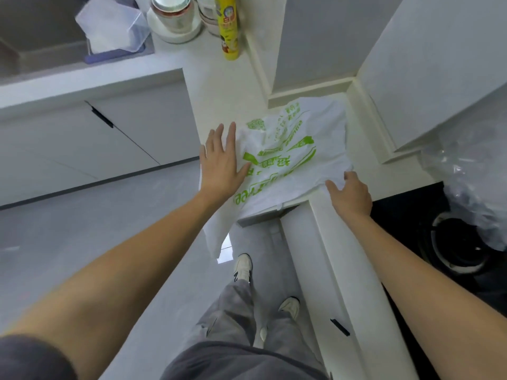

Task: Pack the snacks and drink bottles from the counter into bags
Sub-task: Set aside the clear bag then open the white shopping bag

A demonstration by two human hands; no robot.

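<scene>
A white plastic bag with green print [290, 149] lies flat on the white counter [219, 86], its near end hanging over the counter's edge. My left hand [222, 160] rests flat on the bag's left side with fingers spread. My right hand [349, 194] pinches the bag's near right edge between thumb and fingers. A tall yellow can [227, 26] stands at the back of the counter.
At the far left are a sink [41, 37] with a clear plastic box [115, 28] and a stack of bowls on a plate [172, 17]. A black stove [452, 242] with crumpled clear plastic [477, 187] sits right. White cabinets hang above.
</scene>
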